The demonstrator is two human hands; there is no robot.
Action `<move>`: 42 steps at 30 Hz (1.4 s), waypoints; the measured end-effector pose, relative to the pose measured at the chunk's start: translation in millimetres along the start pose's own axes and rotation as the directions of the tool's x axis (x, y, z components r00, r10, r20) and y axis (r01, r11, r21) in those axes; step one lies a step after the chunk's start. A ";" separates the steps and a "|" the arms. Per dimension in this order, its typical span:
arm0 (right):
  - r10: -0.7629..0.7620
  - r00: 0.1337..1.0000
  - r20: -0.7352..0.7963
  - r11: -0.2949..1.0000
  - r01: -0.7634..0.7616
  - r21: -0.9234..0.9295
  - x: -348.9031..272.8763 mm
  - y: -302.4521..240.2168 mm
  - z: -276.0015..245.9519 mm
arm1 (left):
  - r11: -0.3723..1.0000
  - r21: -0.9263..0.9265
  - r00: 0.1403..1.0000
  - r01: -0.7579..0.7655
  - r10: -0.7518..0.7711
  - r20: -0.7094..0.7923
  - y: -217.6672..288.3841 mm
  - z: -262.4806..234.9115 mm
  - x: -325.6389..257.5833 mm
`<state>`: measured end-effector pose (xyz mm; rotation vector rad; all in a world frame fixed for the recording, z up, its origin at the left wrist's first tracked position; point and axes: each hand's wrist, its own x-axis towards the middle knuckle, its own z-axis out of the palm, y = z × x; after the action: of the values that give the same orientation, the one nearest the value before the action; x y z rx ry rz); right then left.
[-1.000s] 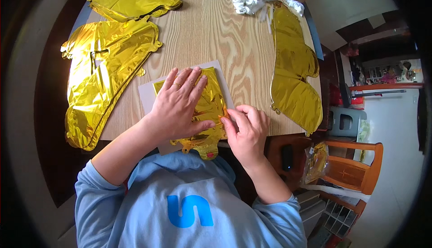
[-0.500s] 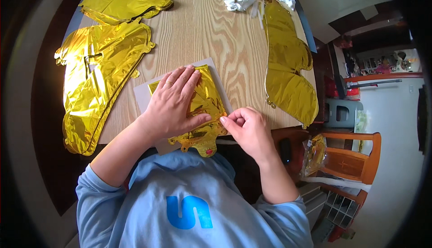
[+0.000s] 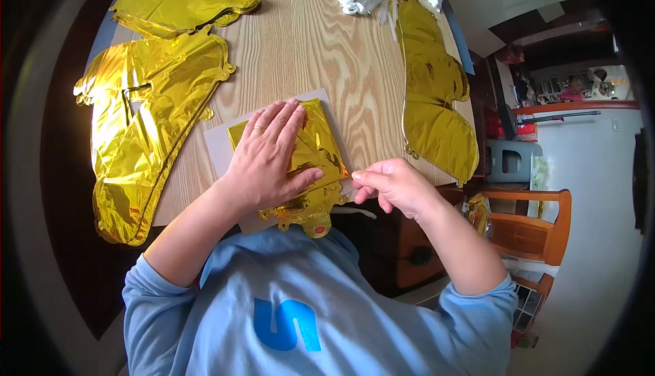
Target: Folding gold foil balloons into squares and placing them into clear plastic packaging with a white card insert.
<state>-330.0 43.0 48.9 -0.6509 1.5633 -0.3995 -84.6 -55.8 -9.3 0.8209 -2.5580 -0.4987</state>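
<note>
Resting flat on the folded gold foil [image 3: 316, 145], the left hand [image 3: 263, 161] bears on its left and middle portion, palm down. The four fingers of that hand lie nearly side by side, pointing away from the body; the thumb is splayed to the right across the foil. The foil is located on a pale grey card [image 3: 218, 145], set at the near edge of the wooden table [image 3: 307, 49]. Its long axis runs from the far side toward the body, skewed so that the near end sits further right. The squared, folded end points away; the scalloped end, with a rounded tab [image 3: 318, 228] bearing a red spot, points at the blue shirt [image 3: 286, 260]. Relative to the fingers, the foil lies under the left palm and shows between thumb and forefinger and along the right side. The right hand [image 3: 394, 185] is at the foil's right-hand corner, thumb and forefinger tips pressed together, remaining fingers curled below. Whether the foil's edge is caught between those tips cannot be determined. Larger gold foil pieces lie to the left [image 3: 153, 117] and right [image 3: 437, 96], well apart from both hands.
</note>
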 end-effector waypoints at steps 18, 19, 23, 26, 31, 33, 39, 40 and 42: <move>-0.019 1.000 -0.013 0.986 0.021 0.167 15.6 1.8 18.7 | 0.998 -0.052 1.000 0.019 -0.018 0.018 -1.1 -8.7 3.1; -0.018 1.000 -0.013 0.987 0.019 0.159 17.0 2.2 18.9 | 0.998 -0.051 0.999 0.024 -0.022 0.027 -1.0 -9.3 3.3; -0.057 0.998 0.031 0.981 0.050 0.189 23.7 8.2 20.1 | 1.000 0.027 1.000 0.001 -0.001 0.031 2.4 -10.0 4.5; -0.090 0.994 0.057 0.965 0.073 0.250 25.4 9.1 19.3 | 0.999 0.048 0.999 -0.009 0.007 0.033 3.9 -12.6 7.2; -0.055 0.996 0.072 0.971 0.037 0.234 27.3 8.1 20.2 | 0.998 0.063 0.998 0.002 -0.006 0.067 5.0 -14.3 10.1; -0.030 0.999 0.025 0.978 0.024 0.208 28.8 6.3 22.4 | 0.995 0.099 0.998 -0.013 0.007 0.061 5.5 -12.3 8.2; -0.063 0.996 -0.057 0.975 0.073 0.208 23.4 -12.0 32.9 | 0.992 0.121 0.998 -0.022 0.016 0.054 3.9 -9.8 5.7; -0.066 0.996 -0.060 0.974 0.077 0.215 22.8 -13.2 33.5 | 0.993 0.118 0.999 -0.024 0.018 0.050 3.8 -9.4 5.9; -0.087 0.995 -0.058 0.961 0.099 0.260 23.9 -11.8 33.7 | 0.995 0.096 0.999 -0.024 0.020 0.047 3.3 -9.2 5.8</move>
<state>-294.9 23.3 33.7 -0.5132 1.4930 -0.6841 -86.1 -58.7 1.6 0.8221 -2.6483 -0.3944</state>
